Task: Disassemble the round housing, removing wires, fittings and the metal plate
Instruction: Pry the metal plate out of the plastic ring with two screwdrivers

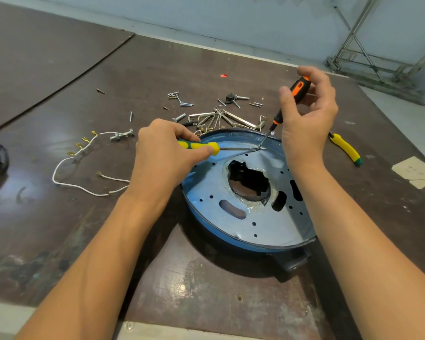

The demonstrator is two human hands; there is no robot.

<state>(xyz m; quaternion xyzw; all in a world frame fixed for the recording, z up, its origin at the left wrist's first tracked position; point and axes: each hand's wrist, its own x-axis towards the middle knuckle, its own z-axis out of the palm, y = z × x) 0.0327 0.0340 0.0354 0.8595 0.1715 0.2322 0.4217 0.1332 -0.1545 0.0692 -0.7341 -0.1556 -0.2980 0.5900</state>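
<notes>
The round housing [233, 241], blue, lies flat on the brown table [59, 69] in front of the person, a little to the right of the middle. Inside it sits 1 metal plate [260, 222] with 1 large ragged hole in the centre and 3 oblong slots around it.

2 screwdrivers are in use. The left hand [162, 153] has its fingers curled around the yellow-green screwdriver [207, 146], whose shaft lies almost flat over the plate. The right hand [307, 114] grips the orange-black screwdriver [298, 90] between thumb and curled fingers, and this one is steeply tilted. Both tips meet at the far edge of the plate, near the housing wall.

Left of the housing lies 1 white wire [66, 165] with 4 brass terminals in a row. Behind the housing there is 1 bunch of hex keys [228, 116] and many loose screws [182, 101]; I cannot count them exactly. 1 yellow-handled tool [345, 149] lies to the right, apart from the hands.
</notes>
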